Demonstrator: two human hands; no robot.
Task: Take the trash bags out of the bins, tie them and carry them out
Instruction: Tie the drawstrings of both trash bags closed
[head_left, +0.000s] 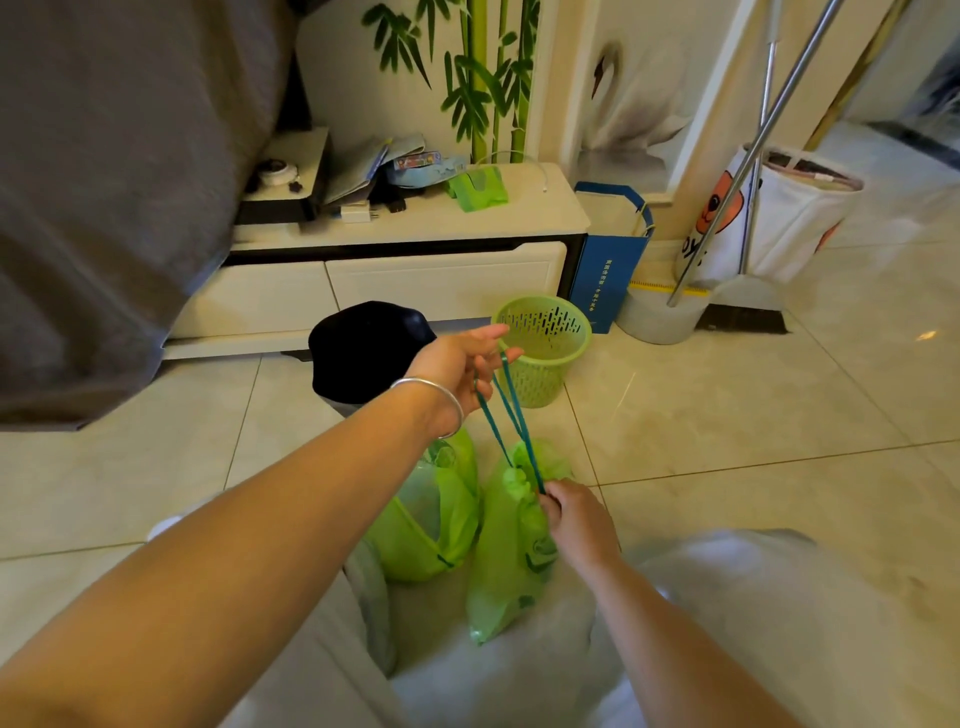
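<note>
Green plastic, gathered tight at the neck: the trash bag (511, 540) sits on the floor between the person's knees. Its drawstring (506, 410) runs taut up to the left hand (457, 364), fingers hooked loosely through the loops, likely pulling the mouth shut. The right hand (579, 525) pinches the string at the bag's neck, steadying it. A second green bag (436, 519) rests beside it; the emptied green bin (543, 348) stands beyond.

Ahead: green basket (543, 349) and black bin (363, 348) stand close together before the cabinet (395, 280).
Right: open floor (753, 415) is seen.
Far right: broom (748, 312) and blue bag (610, 260) block the wall.
</note>
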